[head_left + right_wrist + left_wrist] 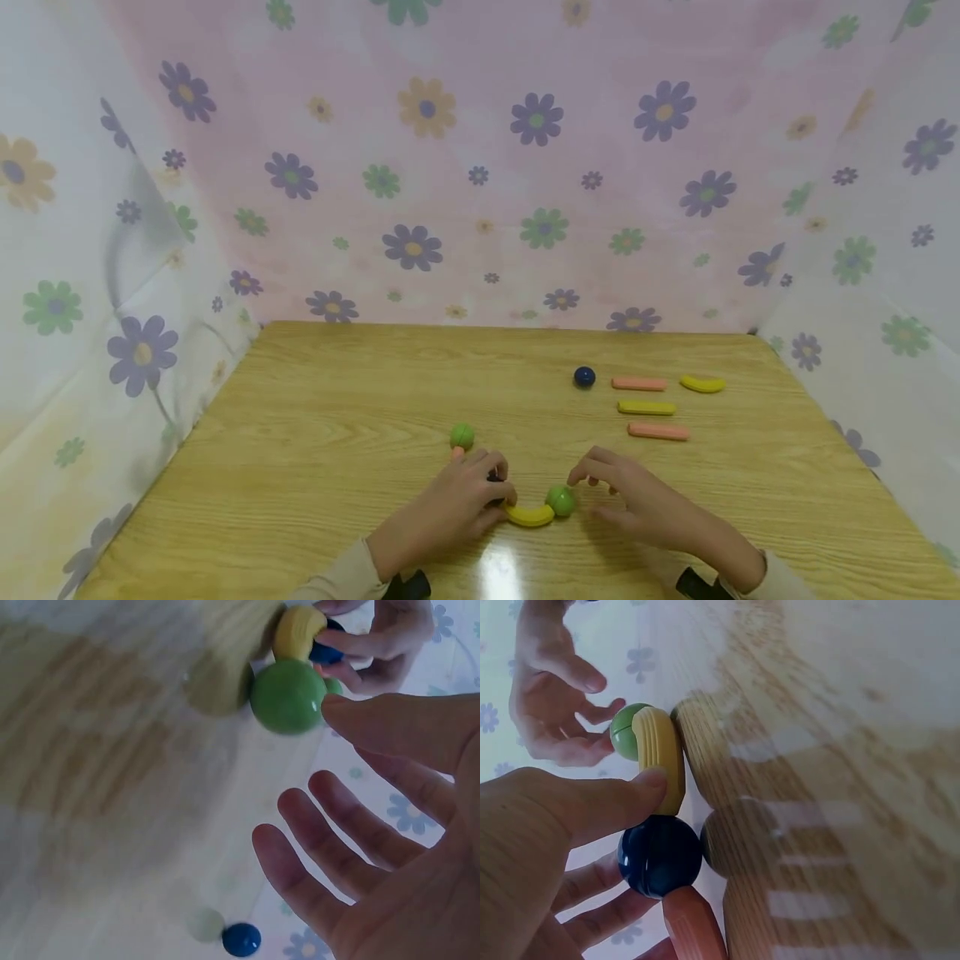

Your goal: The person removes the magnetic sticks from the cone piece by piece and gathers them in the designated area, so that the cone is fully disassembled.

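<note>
A chain of toy pieces lies on the table: a green ball (462,437), a coral stick (694,926), a dark blue ball (660,856), a curved yellow stick (531,516) and a second green ball (560,501). My left hand (471,493) is around the middle of it. Its thumb presses the yellow stick's end where that meets the blue ball, and its fingers curl behind the ball. Just right of the second green ball is my right hand (637,500), fingers spread and loosely bent, holding nothing. From the head view, my left hand covers most of the blue ball and coral stick.
Farther back on the right lie loose pieces: a dark blue ball (584,377), a coral stick (638,384), a curved yellow stick (702,384), a straight yellow stick (647,407) and another coral stick (657,431). Flowered cloth (480,167) hangs around the wooden table (337,375).
</note>
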`<state>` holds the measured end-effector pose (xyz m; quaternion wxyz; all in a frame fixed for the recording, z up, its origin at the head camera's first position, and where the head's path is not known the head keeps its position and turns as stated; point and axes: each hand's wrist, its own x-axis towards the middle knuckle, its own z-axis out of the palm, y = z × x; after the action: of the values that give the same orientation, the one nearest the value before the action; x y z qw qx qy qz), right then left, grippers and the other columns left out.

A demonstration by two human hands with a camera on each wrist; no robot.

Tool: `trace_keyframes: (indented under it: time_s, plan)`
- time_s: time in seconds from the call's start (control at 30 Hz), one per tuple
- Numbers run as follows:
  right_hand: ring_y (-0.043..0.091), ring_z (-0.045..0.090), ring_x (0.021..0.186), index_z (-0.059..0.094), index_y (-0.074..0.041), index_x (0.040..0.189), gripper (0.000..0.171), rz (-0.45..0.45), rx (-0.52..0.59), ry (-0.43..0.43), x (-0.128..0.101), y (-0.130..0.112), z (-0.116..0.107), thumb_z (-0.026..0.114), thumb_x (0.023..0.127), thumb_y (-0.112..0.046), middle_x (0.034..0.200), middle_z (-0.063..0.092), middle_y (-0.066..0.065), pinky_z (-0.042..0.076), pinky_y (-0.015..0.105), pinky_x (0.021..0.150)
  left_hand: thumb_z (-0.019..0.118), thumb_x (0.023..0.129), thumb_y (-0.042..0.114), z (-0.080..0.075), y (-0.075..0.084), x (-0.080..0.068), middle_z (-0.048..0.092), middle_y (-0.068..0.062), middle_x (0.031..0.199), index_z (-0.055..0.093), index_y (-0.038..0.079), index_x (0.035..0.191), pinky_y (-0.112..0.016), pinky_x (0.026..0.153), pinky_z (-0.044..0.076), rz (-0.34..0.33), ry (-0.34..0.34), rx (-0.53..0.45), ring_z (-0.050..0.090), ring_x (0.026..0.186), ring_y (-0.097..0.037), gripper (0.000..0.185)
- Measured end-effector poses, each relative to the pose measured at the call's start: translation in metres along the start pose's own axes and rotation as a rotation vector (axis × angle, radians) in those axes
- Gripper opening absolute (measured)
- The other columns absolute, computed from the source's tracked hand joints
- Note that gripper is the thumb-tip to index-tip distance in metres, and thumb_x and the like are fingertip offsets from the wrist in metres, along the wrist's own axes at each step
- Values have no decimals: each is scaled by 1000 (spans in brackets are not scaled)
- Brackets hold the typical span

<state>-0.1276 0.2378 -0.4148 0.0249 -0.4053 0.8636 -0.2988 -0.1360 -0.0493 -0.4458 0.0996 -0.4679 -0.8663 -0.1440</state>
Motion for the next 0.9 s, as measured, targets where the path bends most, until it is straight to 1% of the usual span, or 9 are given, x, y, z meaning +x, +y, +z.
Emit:
trace_keyframes:
  time_s: [0.13,0.23,0.3,0.4,0.5,0.6,0.7,0.77,0.9]
  plan:
    - [12,55,92,59,-19,107,35,-34,4,51,6,1,17,74,79,-4,107,54,-6,51,31,73,71,85,31,0,-1,1,52,6,105,70,28,93,-24,77,41,4,22,4,47,90,-8,9]
    - [10,53,91,60,-20,101,34,-58,19,103,10,2,28,76,77,-3,105,53,-6,50,28,71,72,84,32,1,0,2,52,6,104,70,28,92,-23,78,42,5,45,-1,47,89,-7,9]
    - [8,52,87,60,-19,97,34,-54,32,137,12,3,35,75,75,1,103,52,-7,50,25,67,72,84,32,1,0,3,52,6,103,70,27,92,-23,77,42,0,57,-6,47,87,-7,9]
    - [6,51,83,59,-20,93,37,-14,31,176,16,3,42,75,71,5,100,51,-9,49,24,65,72,84,32,2,0,2,54,7,100,71,27,92,-20,74,41,-16,56,-21,48,85,-5,10]
    - [4,50,83,58,-22,91,38,46,24,189,18,2,46,76,69,5,98,51,-11,49,24,68,71,85,33,4,0,0,54,8,98,70,25,94,-16,71,40,-38,42,-53,49,83,-3,12]
    - [5,51,83,58,-22,90,39,87,38,180,18,-1,45,76,69,5,98,52,-11,49,25,68,71,85,31,5,1,-1,55,8,96,70,24,96,-14,70,41,-46,38,-81,49,82,-2,13]
    - [6,52,83,59,-21,90,39,98,53,170,19,-3,44,76,69,7,98,52,-10,50,26,67,71,85,30,5,0,-1,54,7,97,70,24,96,-13,70,41,-36,44,-79,49,82,-2,13]
    - [6,52,83,59,-21,90,39,96,50,169,19,-4,43,77,69,7,98,53,-10,50,26,67,71,85,30,5,0,-1,54,7,97,69,23,97,-13,70,41,-26,34,-74,49,82,-3,13]
    - [5,52,82,60,-22,90,40,88,38,178,18,-3,43,78,68,6,97,53,-11,50,26,67,70,87,23,2,-2,-3,52,7,99,67,22,104,-13,70,41,-21,-20,-102,47,84,-3,17]
